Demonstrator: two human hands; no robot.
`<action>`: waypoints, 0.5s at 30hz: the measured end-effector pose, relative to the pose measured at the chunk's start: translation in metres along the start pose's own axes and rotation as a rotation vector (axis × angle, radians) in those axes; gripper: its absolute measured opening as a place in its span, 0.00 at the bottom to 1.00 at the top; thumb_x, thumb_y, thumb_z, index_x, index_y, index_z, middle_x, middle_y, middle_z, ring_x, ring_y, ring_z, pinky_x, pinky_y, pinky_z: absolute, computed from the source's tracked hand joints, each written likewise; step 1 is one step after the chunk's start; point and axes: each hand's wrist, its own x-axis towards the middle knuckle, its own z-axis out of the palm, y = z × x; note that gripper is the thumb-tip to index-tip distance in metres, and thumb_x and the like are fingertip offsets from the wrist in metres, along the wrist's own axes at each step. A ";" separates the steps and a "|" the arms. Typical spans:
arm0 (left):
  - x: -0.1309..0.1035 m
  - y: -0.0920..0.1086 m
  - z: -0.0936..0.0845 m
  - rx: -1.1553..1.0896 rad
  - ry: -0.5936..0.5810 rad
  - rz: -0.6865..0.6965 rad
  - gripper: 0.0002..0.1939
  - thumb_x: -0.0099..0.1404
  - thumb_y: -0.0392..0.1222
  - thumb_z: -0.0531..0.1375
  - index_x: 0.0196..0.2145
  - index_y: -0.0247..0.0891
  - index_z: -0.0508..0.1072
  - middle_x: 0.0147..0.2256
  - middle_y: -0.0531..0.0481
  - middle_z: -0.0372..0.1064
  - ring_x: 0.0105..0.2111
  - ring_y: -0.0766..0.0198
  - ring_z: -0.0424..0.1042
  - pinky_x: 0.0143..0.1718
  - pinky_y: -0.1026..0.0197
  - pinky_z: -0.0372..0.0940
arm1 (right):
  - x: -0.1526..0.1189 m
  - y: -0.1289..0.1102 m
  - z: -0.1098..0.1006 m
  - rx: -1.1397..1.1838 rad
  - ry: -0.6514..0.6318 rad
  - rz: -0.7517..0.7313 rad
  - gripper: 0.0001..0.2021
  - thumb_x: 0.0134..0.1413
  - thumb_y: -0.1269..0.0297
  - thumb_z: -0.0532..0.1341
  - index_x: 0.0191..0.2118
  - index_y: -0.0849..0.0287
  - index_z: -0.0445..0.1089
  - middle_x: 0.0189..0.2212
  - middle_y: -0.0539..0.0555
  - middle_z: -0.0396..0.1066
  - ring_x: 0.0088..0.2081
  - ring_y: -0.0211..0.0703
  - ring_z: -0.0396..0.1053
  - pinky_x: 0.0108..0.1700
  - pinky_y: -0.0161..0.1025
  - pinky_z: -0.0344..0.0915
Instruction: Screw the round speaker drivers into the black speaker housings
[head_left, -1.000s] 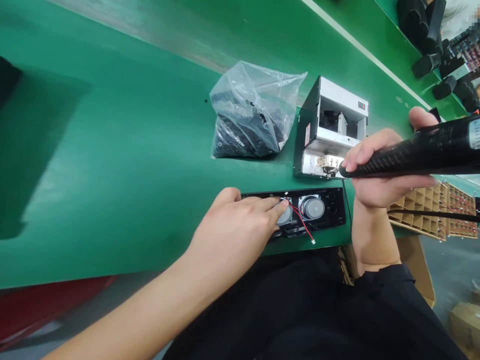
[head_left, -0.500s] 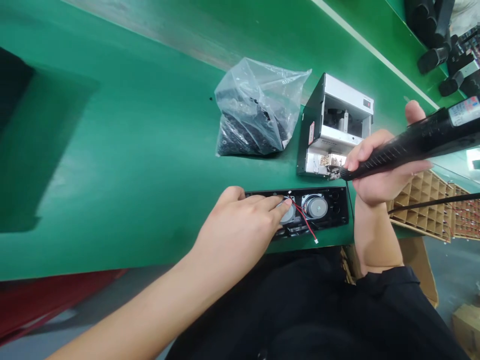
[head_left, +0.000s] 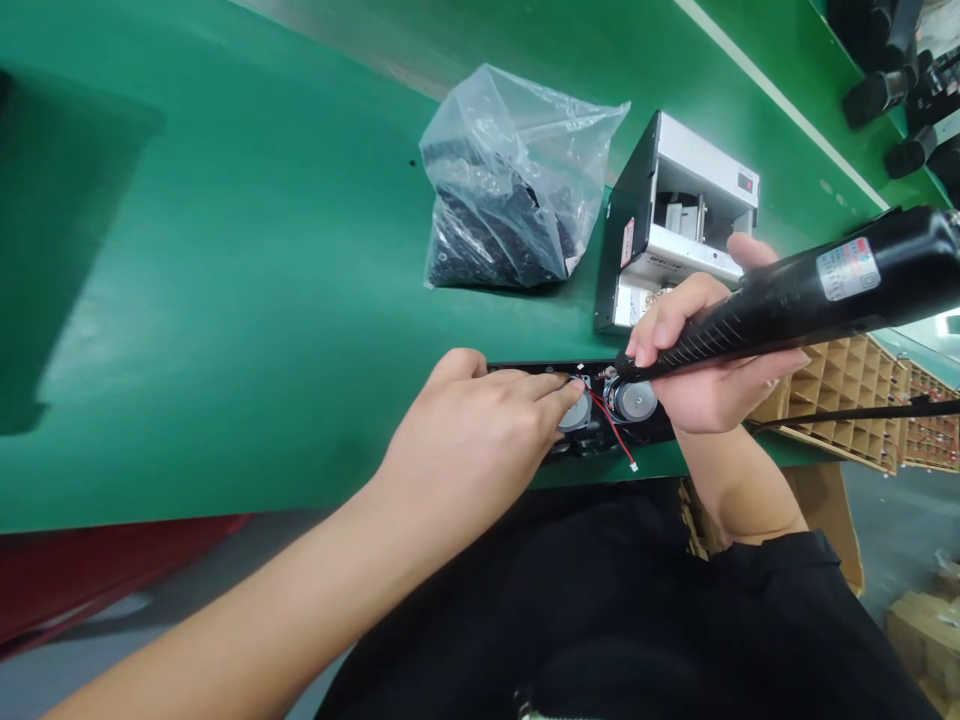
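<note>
A long black speaker housing (head_left: 600,436) lies at the bench's near edge, with two round speakers in it. My left hand (head_left: 487,420) is closed over its left part, fingers over the left speaker (head_left: 576,412) and thumb at the far edge. My right hand (head_left: 705,350) is wrapped round a black electric screwdriver (head_left: 787,290), held slanting with its tip low beside the right speaker (head_left: 636,402). Whether the tip touches a screw, I cannot make out. A red and black wire (head_left: 616,440) with a white plug lies across the housing.
Behind the housing stands a silver and black screw feeder (head_left: 701,150). To its left is a clear plastic bag (head_left: 517,190) of small black parts. Cardboard dividers (head_left: 840,390) sit at the right, near a dark cord (head_left: 862,412). The green bench (head_left: 262,300) extends left.
My right hand has brought the screwdriver left and down from the screw feeder to the right speaker. My left hand keeps its place on the housing. The view has shifted slightly.
</note>
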 end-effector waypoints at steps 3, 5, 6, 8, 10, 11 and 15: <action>-0.001 0.000 -0.001 -0.039 0.008 -0.017 0.18 0.84 0.35 0.57 0.54 0.48 0.87 0.48 0.44 0.93 0.43 0.45 0.89 0.45 0.41 0.62 | -0.007 0.010 -0.004 -0.021 -0.006 0.063 0.39 0.71 0.16 0.51 0.65 0.40 0.73 0.23 0.42 0.69 0.13 0.40 0.58 0.14 0.40 0.62; -0.001 0.000 -0.001 -0.050 0.003 -0.034 0.18 0.83 0.36 0.57 0.53 0.48 0.88 0.46 0.44 0.93 0.41 0.44 0.89 0.46 0.41 0.62 | -0.013 0.017 -0.005 -0.023 -0.013 0.107 0.40 0.68 0.13 0.53 0.65 0.38 0.71 0.23 0.41 0.69 0.12 0.42 0.58 0.14 0.43 0.63; -0.001 -0.001 -0.001 -0.050 0.000 -0.041 0.17 0.82 0.37 0.58 0.52 0.48 0.88 0.44 0.44 0.92 0.40 0.43 0.89 0.46 0.40 0.62 | -0.015 0.019 -0.005 -0.004 -0.021 0.111 0.39 0.67 0.13 0.55 0.66 0.36 0.71 0.23 0.40 0.68 0.12 0.42 0.58 0.14 0.44 0.63; -0.001 -0.001 -0.001 -0.037 -0.006 -0.039 0.15 0.82 0.38 0.58 0.50 0.48 0.87 0.43 0.45 0.92 0.39 0.43 0.88 0.47 0.40 0.62 | -0.018 0.023 -0.004 0.017 -0.045 0.119 0.39 0.67 0.12 0.55 0.67 0.34 0.70 0.22 0.39 0.67 0.12 0.44 0.57 0.15 0.45 0.64; -0.001 -0.001 0.000 -0.009 -0.002 -0.022 0.16 0.82 0.38 0.57 0.50 0.47 0.86 0.44 0.45 0.92 0.39 0.43 0.89 0.47 0.40 0.62 | -0.018 0.024 -0.001 -0.016 -0.054 0.130 0.40 0.65 0.11 0.55 0.65 0.34 0.71 0.21 0.39 0.64 0.13 0.45 0.57 0.16 0.47 0.65; -0.001 -0.001 0.001 0.003 0.001 -0.014 0.16 0.83 0.37 0.56 0.51 0.46 0.85 0.45 0.44 0.93 0.40 0.43 0.89 0.46 0.40 0.61 | -0.018 0.024 0.000 -0.035 -0.057 0.122 0.40 0.64 0.10 0.55 0.65 0.34 0.71 0.20 0.39 0.63 0.13 0.45 0.57 0.17 0.47 0.66; -0.001 0.000 0.003 -0.016 0.018 -0.022 0.15 0.84 0.38 0.55 0.48 0.48 0.84 0.46 0.47 0.93 0.41 0.45 0.89 0.46 0.40 0.60 | -0.018 0.030 0.002 0.038 -0.111 0.069 0.40 0.65 0.13 0.60 0.68 0.34 0.71 0.23 0.40 0.65 0.15 0.44 0.58 0.18 0.46 0.66</action>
